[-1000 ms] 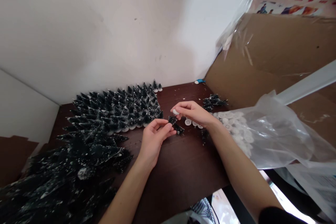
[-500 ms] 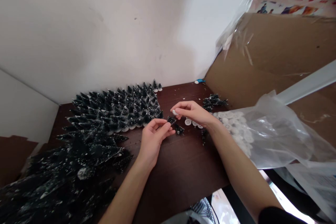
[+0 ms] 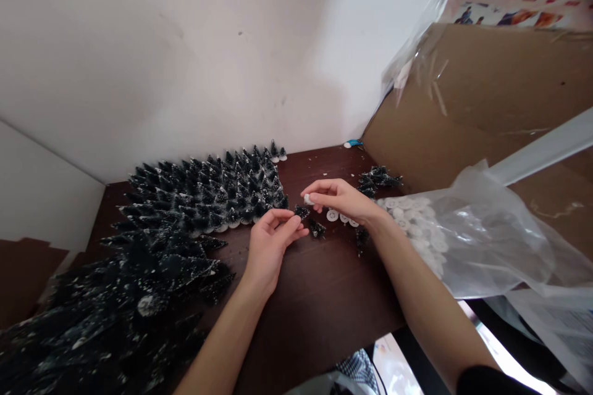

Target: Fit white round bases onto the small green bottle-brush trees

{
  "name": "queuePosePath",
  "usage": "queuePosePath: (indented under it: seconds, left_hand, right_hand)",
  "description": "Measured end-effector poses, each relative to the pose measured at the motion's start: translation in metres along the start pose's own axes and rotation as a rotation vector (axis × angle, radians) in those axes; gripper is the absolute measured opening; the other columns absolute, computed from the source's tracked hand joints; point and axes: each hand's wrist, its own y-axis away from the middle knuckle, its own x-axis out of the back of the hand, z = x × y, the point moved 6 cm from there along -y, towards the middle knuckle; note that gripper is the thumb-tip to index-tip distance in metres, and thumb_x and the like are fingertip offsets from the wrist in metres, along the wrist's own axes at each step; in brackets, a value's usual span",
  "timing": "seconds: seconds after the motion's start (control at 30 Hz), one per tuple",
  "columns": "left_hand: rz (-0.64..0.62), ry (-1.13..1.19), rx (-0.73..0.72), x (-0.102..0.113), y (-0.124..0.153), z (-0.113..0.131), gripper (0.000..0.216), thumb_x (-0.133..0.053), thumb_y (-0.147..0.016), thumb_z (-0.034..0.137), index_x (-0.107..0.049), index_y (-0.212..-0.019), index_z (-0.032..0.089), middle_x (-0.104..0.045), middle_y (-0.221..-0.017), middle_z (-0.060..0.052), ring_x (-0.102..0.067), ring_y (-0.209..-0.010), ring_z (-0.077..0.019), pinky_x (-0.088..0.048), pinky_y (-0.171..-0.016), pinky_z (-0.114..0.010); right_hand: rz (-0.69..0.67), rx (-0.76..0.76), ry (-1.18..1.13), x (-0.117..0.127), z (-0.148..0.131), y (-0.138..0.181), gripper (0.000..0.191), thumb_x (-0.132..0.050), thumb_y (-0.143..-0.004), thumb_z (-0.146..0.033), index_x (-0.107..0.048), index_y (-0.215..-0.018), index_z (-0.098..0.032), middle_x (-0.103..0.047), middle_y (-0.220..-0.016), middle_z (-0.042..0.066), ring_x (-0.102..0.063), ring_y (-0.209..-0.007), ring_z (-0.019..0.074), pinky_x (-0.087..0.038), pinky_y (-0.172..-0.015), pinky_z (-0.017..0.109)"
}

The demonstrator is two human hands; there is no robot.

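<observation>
Left hand (image 3: 273, 241) pinches a tiny frosted tree (image 3: 302, 212) at desk (image 3: 319, 296) centre. Right hand (image 3: 340, 199), at its 2 o'clock, nips a white disc base (image 3: 307, 199) between closed fingertips, just beside the tree. Risk: the tree slipping from a light pinch, or a wrist nudging loose bases (image 3: 343, 217) out of the plastic bag (image 3: 486, 241) at 3 o'clock.

Your desk (image 3: 319, 302) is filling the centre of the frame. Rows of miniature trees (image 3: 217, 188) are standing at centre left, with a loose heap of trees (image 3: 115, 315) lying in the lower left. Your left hand (image 3: 271, 247) and right hand (image 3: 340, 200) are meeting mid-frame over a small tree (image 3: 303, 213). A bag of discs (image 3: 463, 234) is lying at right, before the cardboard box (image 3: 482, 105).
</observation>
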Motion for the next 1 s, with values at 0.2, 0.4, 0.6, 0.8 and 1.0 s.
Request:
queuePosePath:
  seconds: [0.2,0.4,0.6,0.8,1.0]
  left_hand:
    - [-0.008,-0.001,0.004,0.0,0.0,-0.001,0.031,-0.091,-0.06,0.025,-0.069,-0.078,0.012,-0.066,-0.072,0.0,-0.064,-0.07,-0.0114,-0.061,-0.07,-0.027]
    - [-0.012,-0.027,0.013,0.0,-0.002,-0.003,0.033,-0.091,-0.059,0.025,-0.068,-0.078,0.013,-0.064,-0.072,0.001,-0.062,-0.067,-0.0103,-0.058,-0.063,-0.023]
    - [-0.057,-0.058,0.001,0.001,-0.004,-0.005,0.031,-0.088,-0.062,0.025,-0.066,-0.08,0.014,-0.063,-0.074,0.003,-0.061,-0.063,-0.0082,-0.054,-0.059,-0.02]
    - [-0.102,-0.075,-0.027,-0.002,-0.005,-0.008,0.032,-0.087,-0.063,0.027,-0.065,-0.082,0.013,-0.063,-0.075,0.002,-0.063,-0.066,-0.01,-0.057,-0.064,-0.024]
    - [-0.128,-0.087,-0.028,-0.004,-0.004,-0.013,0.032,-0.087,-0.064,0.028,-0.065,-0.081,0.013,-0.063,-0.075,0.002,-0.064,-0.066,-0.0101,-0.057,-0.065,-0.025]
  right_hand:
    - [0.002,0.012,0.008,0.0,-0.001,0.0,0.026,-0.079,-0.077,-0.038,-0.076,-0.094,-0.019,-0.07,-0.083,0.001,-0.059,-0.068,0.0108,-0.049,-0.069,0.027]
    - [-0.009,0.015,-0.002,0.0,0.002,-0.001,0.028,-0.08,-0.076,-0.039,-0.075,-0.097,-0.019,-0.07,-0.087,0.002,-0.061,-0.071,0.0116,-0.05,-0.073,0.028]
    - [-0.033,-0.025,-0.046,-0.006,0.004,-0.002,0.027,-0.083,-0.072,-0.034,-0.075,-0.094,-0.019,-0.07,-0.078,0.0,-0.063,-0.072,0.0126,-0.05,-0.072,0.027]
    - [-0.043,-0.012,-0.008,-0.011,0.0,-0.001,0.023,-0.081,-0.073,-0.035,-0.076,-0.088,-0.019,-0.071,-0.079,0.001,-0.062,-0.067,0.0115,-0.05,-0.068,0.026]
    - [0.009,0.024,-0.016,-0.007,0.002,-0.004,0.024,-0.081,-0.074,-0.037,-0.076,-0.09,-0.02,-0.071,-0.079,0.001,-0.062,-0.067,0.0118,-0.051,-0.069,0.026]
